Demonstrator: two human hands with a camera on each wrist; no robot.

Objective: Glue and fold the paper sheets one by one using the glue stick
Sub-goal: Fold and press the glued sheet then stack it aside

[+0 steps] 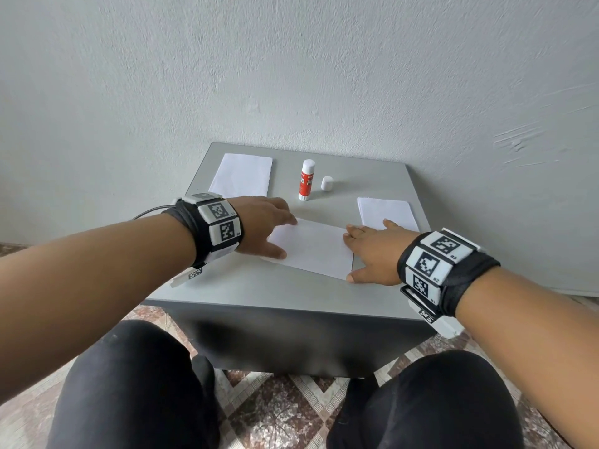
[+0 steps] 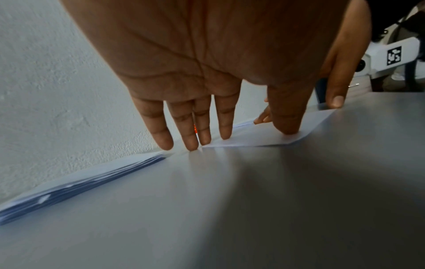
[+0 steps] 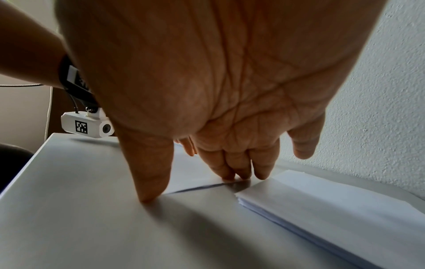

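- While both hands lie flat on the grey table, a white paper sheet rests between them near the front middle of the tabletop.
- The left hand presses the sheet's left edge with straight, spread fingers; its thumb comes down on the paper too, and nothing is gripped.
- The right hand lies at the sheet's right edge, fingers extended, fingertips touching the paper and the thumb down at its near corner; it grasps nothing.
- From the right wrist view, the sheet's right edge shows a thin dark gap above the table, so it is slightly lifted there.
- The glue stick stands upright behind the sheet, white top and red label; its white cap stands just beside it on the right, apart from it.
- 1 stack of paper lies at the far left corner.
- Another stack lies on the right, just beyond the right hand.
- Black wristbands with square printed markers circle both wrists.
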